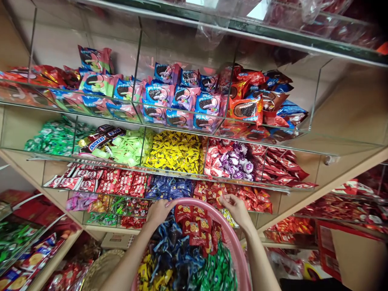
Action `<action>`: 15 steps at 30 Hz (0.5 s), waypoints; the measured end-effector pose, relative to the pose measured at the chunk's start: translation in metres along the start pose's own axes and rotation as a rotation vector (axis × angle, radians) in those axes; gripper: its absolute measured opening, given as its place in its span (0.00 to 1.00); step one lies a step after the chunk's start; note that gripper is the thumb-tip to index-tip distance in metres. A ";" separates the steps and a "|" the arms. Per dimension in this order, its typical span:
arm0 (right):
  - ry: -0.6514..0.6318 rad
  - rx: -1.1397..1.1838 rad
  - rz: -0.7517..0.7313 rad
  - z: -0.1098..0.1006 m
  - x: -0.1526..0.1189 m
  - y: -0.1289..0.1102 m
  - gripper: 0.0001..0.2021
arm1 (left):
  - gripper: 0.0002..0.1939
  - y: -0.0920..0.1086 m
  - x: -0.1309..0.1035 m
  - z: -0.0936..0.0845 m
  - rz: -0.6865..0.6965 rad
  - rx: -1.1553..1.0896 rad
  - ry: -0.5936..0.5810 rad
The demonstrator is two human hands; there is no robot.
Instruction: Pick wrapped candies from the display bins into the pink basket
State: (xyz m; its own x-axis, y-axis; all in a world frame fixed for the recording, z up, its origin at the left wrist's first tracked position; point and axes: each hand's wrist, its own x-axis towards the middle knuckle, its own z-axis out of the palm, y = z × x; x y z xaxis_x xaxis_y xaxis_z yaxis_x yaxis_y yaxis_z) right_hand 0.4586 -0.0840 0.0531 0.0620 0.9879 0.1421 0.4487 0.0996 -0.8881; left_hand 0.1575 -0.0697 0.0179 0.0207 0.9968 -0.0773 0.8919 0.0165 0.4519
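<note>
A pink plastic basket (235,246) sits in front of me, filled with blue, yellow, green and red wrapped candies. My left hand (159,211) grips its far rim beside the blue candies. My right hand (235,207) reaches over the rim to the shelf bin of red candy packets (248,196), fingertips pinched on one small packet. More red packets (194,224) lie in the basket between my hands.
Glass-fronted shelf bins rise ahead: blue candies (169,186), yellow candies (176,151), Snickers bars (97,142), KitKat packs (79,180), cookie packs (182,99) higher up. A glass shelf edge (273,36) overhangs. More stocked shelves stand at left and right.
</note>
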 end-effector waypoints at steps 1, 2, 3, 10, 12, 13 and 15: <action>-0.020 -0.021 0.005 -0.001 -0.008 -0.005 0.19 | 0.35 0.000 0.000 0.000 0.000 -0.003 -0.002; -0.035 -0.058 0.009 -0.001 -0.016 -0.008 0.18 | 0.35 0.001 0.000 -0.001 0.001 -0.006 -0.002; -0.045 -0.107 0.013 -0.001 -0.023 -0.011 0.17 | 0.35 0.001 -0.001 -0.001 0.003 -0.008 -0.002; -0.035 -0.486 0.141 0.006 -0.056 -0.010 0.12 | 0.35 0.000 -0.001 -0.002 0.016 -0.018 0.005; -0.024 -0.536 0.165 0.009 -0.059 -0.009 0.11 | 0.35 -0.001 0.000 -0.001 0.015 -0.010 0.001; -0.022 -0.551 0.177 0.010 -0.061 -0.008 0.11 | 0.35 -0.001 0.000 -0.001 0.012 -0.006 -0.004; -0.022 -0.568 0.207 0.015 -0.063 -0.008 0.10 | 0.35 -0.001 0.001 -0.001 0.008 0.000 -0.010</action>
State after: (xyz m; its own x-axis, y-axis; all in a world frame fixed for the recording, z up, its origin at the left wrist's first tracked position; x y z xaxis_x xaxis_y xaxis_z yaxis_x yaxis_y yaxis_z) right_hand 0.4374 -0.1454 0.0448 0.1832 0.9828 -0.0231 0.8354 -0.1680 -0.5233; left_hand 0.1562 -0.0690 0.0182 0.0329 0.9960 -0.0825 0.8918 0.0080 0.4523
